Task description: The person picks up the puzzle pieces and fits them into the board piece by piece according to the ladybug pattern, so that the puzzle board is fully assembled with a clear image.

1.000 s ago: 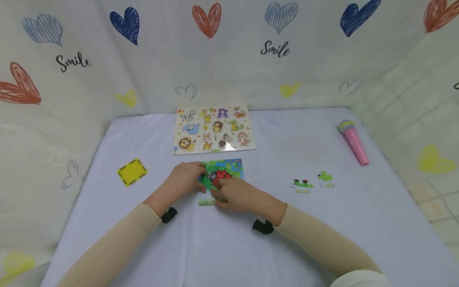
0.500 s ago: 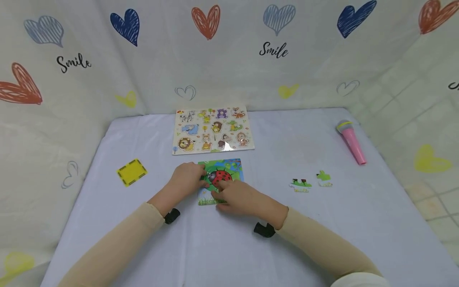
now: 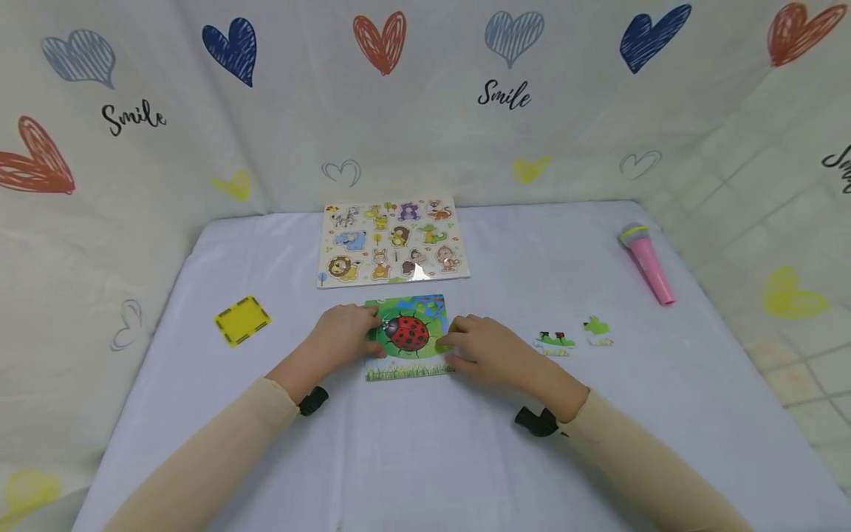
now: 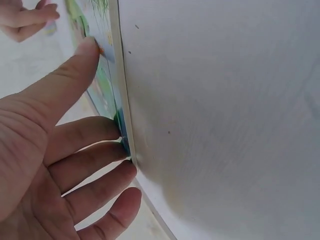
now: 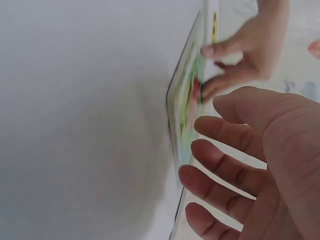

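Observation:
A square ladybug puzzle board [image 3: 408,366] lies flat on the table between the hands, its red spotted ladybug in full view. My left hand [image 3: 342,336] rests at the board's left side; in the left wrist view its thumb [image 4: 82,62] lies over the picture, with fingertips against the edge. At the right edge is my right hand [image 3: 488,351], fingertips overlapping the border in the head view. Its fingers [image 5: 222,160] are spread and loosely bent, holding nothing. Two small loose puzzle pieces, one green with dark marks [image 3: 555,340] and one green and white [image 3: 598,329], lie further right.
Behind the ladybug board lies a larger animal puzzle board [image 3: 394,244]. A yellow card-like rectangle with black edge dashes [image 3: 242,320] is at left, and a pink toy microphone [image 3: 648,264] at right. A heart-print cloth [image 3: 425,133] hangs at the table's back edge.
My right hand has moved right, off the ladybug picture to the board's right edge, uncovering the whole ladybug and the bottom strip. My left hand stays at the left side.

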`<state>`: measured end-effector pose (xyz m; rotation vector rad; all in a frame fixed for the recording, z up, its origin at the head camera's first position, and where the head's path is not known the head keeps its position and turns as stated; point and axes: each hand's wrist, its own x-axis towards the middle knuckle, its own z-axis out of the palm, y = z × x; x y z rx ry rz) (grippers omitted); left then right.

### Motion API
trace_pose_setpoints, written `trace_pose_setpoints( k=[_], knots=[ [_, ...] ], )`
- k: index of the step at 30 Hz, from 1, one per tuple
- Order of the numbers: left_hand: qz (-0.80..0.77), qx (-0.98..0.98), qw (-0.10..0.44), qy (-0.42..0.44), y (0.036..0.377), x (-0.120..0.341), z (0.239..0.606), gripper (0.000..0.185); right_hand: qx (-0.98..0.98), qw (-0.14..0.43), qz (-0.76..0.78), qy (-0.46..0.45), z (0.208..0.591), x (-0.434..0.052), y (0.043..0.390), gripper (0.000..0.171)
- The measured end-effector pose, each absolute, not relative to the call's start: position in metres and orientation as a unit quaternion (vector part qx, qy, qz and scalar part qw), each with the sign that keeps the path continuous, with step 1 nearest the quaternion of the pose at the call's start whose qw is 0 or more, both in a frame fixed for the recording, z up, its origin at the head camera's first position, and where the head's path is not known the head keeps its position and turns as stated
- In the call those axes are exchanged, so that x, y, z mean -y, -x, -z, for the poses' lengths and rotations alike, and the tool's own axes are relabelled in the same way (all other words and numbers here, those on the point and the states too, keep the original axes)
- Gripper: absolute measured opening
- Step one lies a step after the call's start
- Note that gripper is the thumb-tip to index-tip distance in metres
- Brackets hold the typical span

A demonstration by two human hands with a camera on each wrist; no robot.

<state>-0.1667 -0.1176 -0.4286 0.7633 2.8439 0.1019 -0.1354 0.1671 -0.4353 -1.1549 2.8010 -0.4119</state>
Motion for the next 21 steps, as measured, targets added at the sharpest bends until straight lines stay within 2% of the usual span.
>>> trace_pose_setpoints(
  k=[5,10,17,21],
  knots=[
    [-0.032,-0.96,0.113,-0.254,0.166,0.118,0.428,0.072,-0.938,0.03,0.117,0.324,0.435,-0.205,0.139,0.018],
    [-0.017,-0.958,0.118,-0.262,0.165,0.117,0.427,0.076,-0.951,0.039,0.117,0.284,0.426,-0.248,0.138,0.021],
    [-0.013,-0.957,0.118,-0.263,0.165,0.118,0.427,0.08,-0.967,0.117,0.128,0.186,0.407,-0.293,0.131,0.038],
    [-0.013,-0.957,0.121,-0.263,0.164,0.119,0.427,0.081,-0.968,0.154,0.115,0.162,0.403,-0.307,0.128,0.048]
  ],
)
